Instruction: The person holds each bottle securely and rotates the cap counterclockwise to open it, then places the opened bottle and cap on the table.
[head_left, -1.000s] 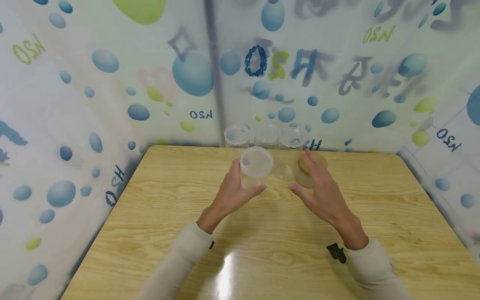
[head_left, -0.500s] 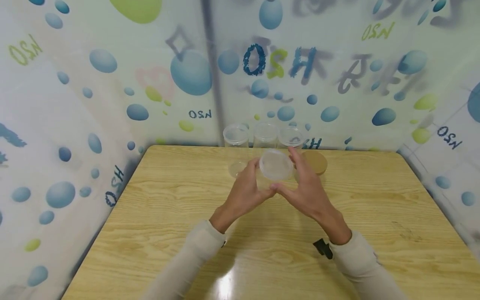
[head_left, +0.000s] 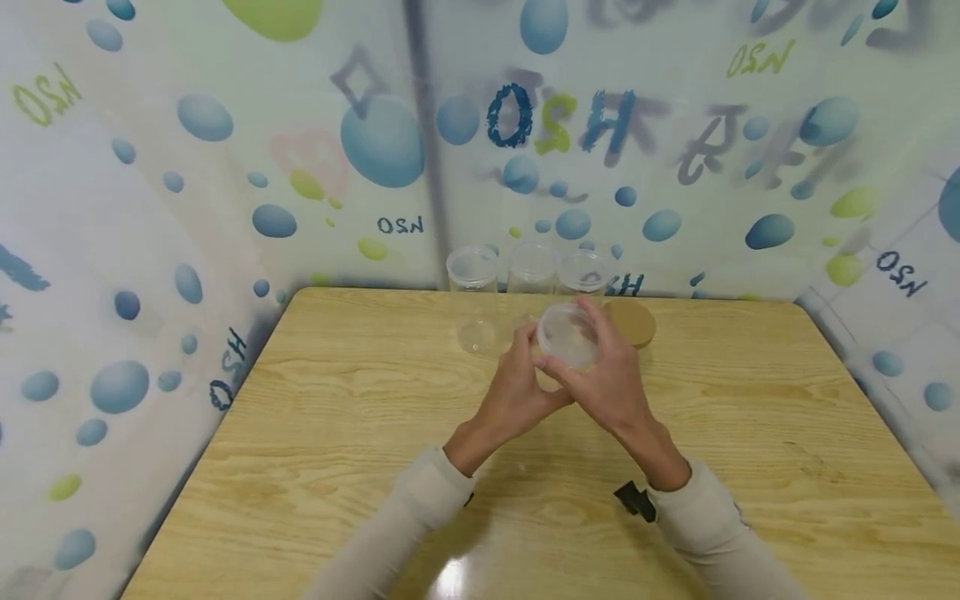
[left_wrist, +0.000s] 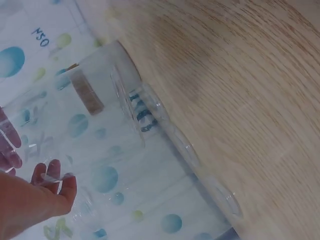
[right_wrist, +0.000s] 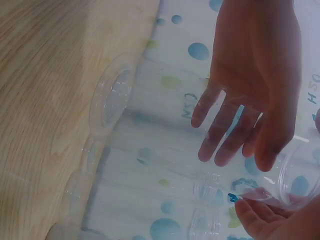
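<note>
Between both hands is a clear plastic jar with a round translucent lid (head_left: pixel 567 335), held over the table in front of the other jars. My left hand (head_left: pixel 516 392) curves around the jar's body below the lid; its fingers (left_wrist: pixel 54 182) also show bent in the left wrist view. My right hand (head_left: pixel 611 375) spans the lid from the right, thumb at its near left edge and index finger at its back edge. Most of the jar's body is hidden by the hands. In the right wrist view, the right hand (right_wrist: pixel 250 90) stretches its long fingers alongside the clear plastic.
Three clear lidded jars stand in a row at the table's back edge: a left one (head_left: pixel 474 287), a middle one (head_left: pixel 532 262) and a right one (head_left: pixel 583 271). A jar with a cork-coloured lid (head_left: pixel 632 323) stands behind my right hand. A patterned curtain (head_left: pixel 360 267) hangs behind the wooden table (head_left: pixel 337 433).
The left hand has carried the jar to the right, away from the left standing jar. The right hand has come in from the right and now grips the lid, which has tilted a little.
</note>
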